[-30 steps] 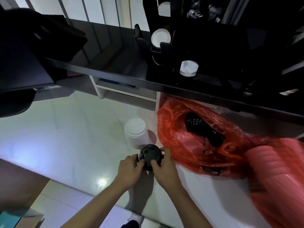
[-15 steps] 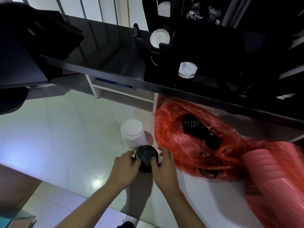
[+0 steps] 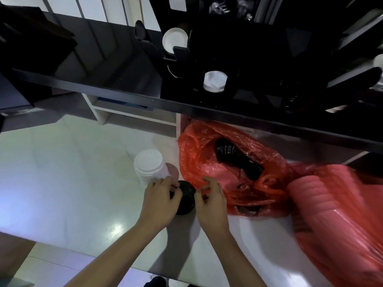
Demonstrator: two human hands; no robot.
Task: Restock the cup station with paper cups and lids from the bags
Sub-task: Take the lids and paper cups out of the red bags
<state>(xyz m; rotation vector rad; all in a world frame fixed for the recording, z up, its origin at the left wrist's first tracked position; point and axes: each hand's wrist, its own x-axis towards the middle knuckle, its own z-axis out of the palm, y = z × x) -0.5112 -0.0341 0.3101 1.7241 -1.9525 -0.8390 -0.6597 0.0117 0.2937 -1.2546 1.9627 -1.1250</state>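
White floor [image 3: 62, 172] | left hand [image 3: 160, 200], right hand [image 3: 211, 200] grip: both pinching black lid stack [image 3: 185, 196]

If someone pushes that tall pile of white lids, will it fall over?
Probably. The white lids are stacked loosely with nothing beside them for support, so a push near the top could topple or slide them. They look thin and light, so they would likely scatter across the smooth white table.

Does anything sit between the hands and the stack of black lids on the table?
Nothing visible does. The left hand and right hand already flank the black lid stack, fingers at its top rim. The white lid stack and red bag lie beyond and beside it.
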